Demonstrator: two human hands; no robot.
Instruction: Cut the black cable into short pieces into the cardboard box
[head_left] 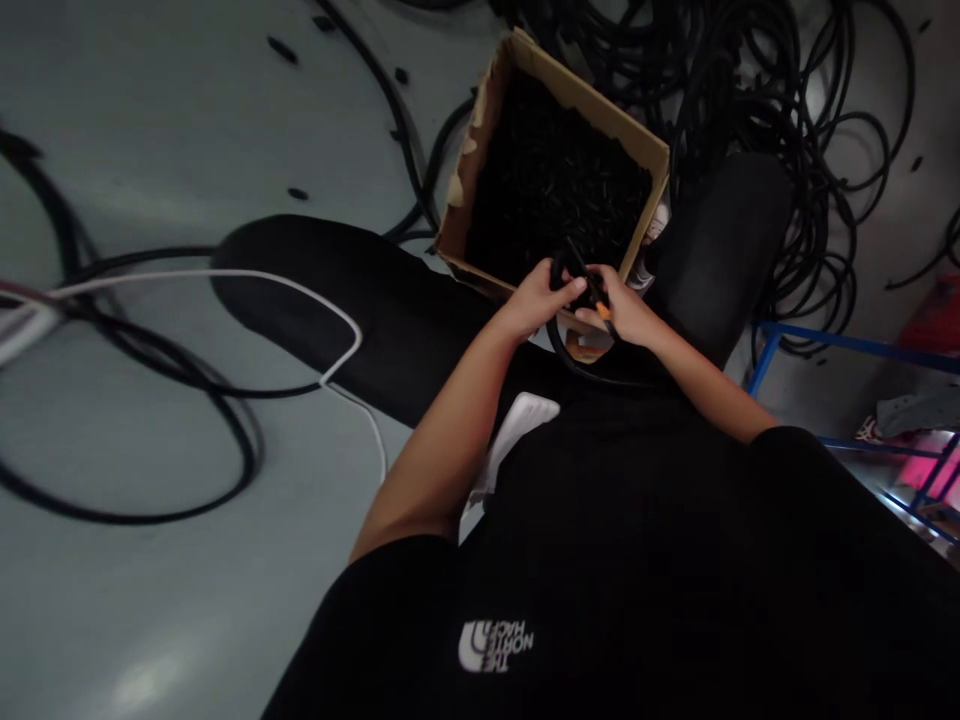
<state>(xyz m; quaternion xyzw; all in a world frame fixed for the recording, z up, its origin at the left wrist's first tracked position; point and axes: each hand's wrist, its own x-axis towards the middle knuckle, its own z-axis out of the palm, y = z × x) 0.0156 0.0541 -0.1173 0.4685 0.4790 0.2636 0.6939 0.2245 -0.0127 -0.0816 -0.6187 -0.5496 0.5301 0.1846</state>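
The left hand [534, 299] pinches a black cord [561, 353], its loop hanging toward 6 o'clock. At 3 o'clock from it, the right hand [622, 306] grips a thin dark stick with an orange bit [603, 311], pointing 11 to 5. The box [600, 112] sits at 12.

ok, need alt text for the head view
A person's left grip holds a looped black cable, close beside the right grip, which has a small orange item in its fingers, at the near edge of a cardboard box full of small black pieces. More black cables lie tangled on the grey floor around.
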